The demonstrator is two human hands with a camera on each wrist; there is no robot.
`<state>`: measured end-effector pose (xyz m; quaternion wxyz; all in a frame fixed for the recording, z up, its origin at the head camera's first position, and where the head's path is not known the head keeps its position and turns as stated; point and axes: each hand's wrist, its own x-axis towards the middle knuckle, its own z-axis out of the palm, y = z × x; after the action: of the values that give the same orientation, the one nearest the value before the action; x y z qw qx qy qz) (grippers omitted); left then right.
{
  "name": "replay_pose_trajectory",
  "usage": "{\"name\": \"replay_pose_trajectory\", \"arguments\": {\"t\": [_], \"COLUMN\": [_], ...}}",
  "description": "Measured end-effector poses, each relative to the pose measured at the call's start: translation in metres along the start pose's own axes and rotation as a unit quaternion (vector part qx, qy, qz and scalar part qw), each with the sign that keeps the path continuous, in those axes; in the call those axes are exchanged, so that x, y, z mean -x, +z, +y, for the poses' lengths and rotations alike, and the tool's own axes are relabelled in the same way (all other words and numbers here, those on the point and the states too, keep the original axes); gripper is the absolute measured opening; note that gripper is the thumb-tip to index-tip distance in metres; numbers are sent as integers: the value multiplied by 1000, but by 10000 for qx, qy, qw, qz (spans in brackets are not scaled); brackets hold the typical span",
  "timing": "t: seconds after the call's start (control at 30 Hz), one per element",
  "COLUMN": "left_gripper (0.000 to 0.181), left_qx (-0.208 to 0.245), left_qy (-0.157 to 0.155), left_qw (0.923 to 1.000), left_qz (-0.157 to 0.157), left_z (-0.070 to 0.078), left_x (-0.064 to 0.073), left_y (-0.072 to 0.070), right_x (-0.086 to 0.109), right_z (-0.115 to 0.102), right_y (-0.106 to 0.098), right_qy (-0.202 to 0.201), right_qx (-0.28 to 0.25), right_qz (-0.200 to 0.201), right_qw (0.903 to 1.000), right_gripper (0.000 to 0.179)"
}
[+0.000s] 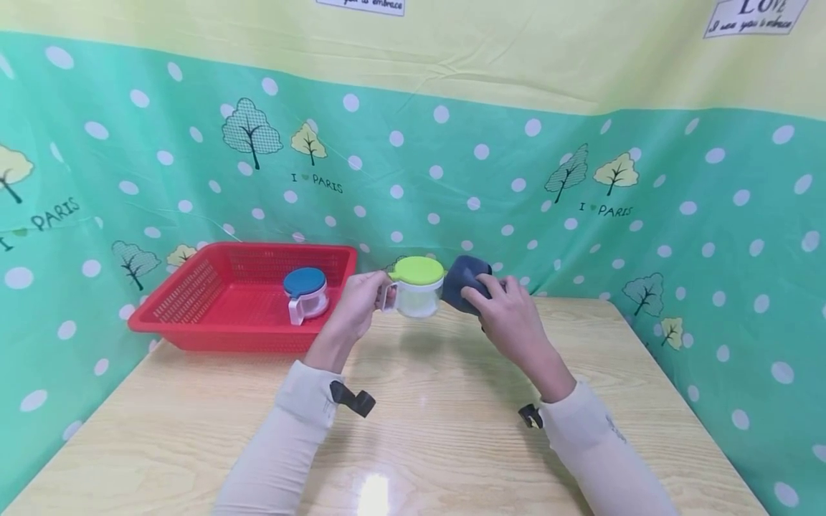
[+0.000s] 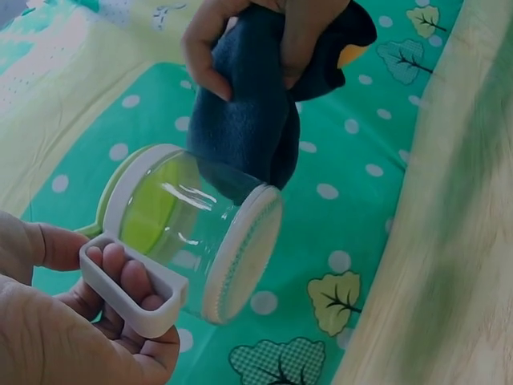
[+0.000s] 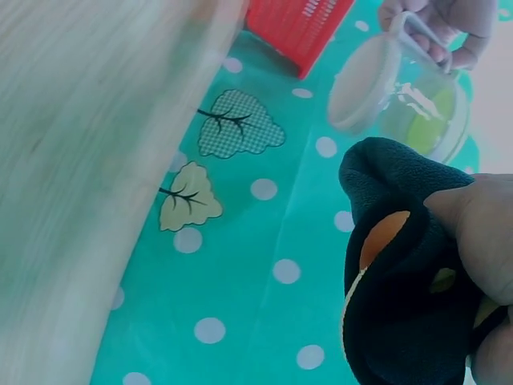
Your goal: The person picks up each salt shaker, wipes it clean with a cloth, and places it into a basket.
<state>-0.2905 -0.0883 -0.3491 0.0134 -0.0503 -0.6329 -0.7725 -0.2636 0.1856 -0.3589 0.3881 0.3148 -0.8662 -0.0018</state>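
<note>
A clear jar (image 1: 416, 299) with a lime-green flip lid (image 1: 418, 269) and a white handle is held up above the table. My left hand (image 1: 358, 304) grips it by the handle, fingers through the loop, as the handle (image 2: 132, 289) in the left wrist view shows. Bunched in my right hand (image 1: 514, 320) is a dark blue cloth (image 1: 461, 283); it meets the side of the jar in the head view. In the right wrist view, folds of the cloth (image 3: 393, 176) reveal a bit of orange, and the jar's pale base (image 3: 365, 88) faces the camera side.
At the left back of the wooden table (image 1: 413, 416) stands a red perforated basket (image 1: 239, 340). Inside it is a similar jar with a blue lid (image 1: 305, 282) and white handle. A green dotted curtain (image 1: 445, 158) hangs close behind the table and along both sides.
</note>
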Motion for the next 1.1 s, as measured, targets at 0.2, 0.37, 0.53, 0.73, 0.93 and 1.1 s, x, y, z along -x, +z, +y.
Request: {"name": "replay_pose_trajectory", "arguments": {"t": [0.2,0.37,0.53,0.73,0.93,1.1], "left_gripper": [29,27,25,24,23,25], "left_qx": [54,18,-56,-46,-46,94], "left_qy": [-11,-25,-31,3,30,44], "left_qw": [9998,9998,9998,9997,9998,9997], "left_qz": [172,185,166,232,216,210], "left_z": [1,0,-2,-2,-3,-4], "left_x": [-3,-4,-4,-2,-1,-3], "left_y": [-5,-5,-3,-2,-1,0], "right_x": [-3,-5,-6,-8,-9,-9], "right_z": [-8,-13,-20,-28,-35,-41], "right_y": [-7,-9,-8,-6,-6,-6], "right_qy": [-217,-357,-523,-632,-718,-854], "right_qx": [-71,-162,-215,-202,-185,-167], "right_qz": [259,390,443,491,521,443], "right_qw": [9994,9985,9974,9966,9959,9952], "right_gripper": [47,48,46,42,39,35]}}
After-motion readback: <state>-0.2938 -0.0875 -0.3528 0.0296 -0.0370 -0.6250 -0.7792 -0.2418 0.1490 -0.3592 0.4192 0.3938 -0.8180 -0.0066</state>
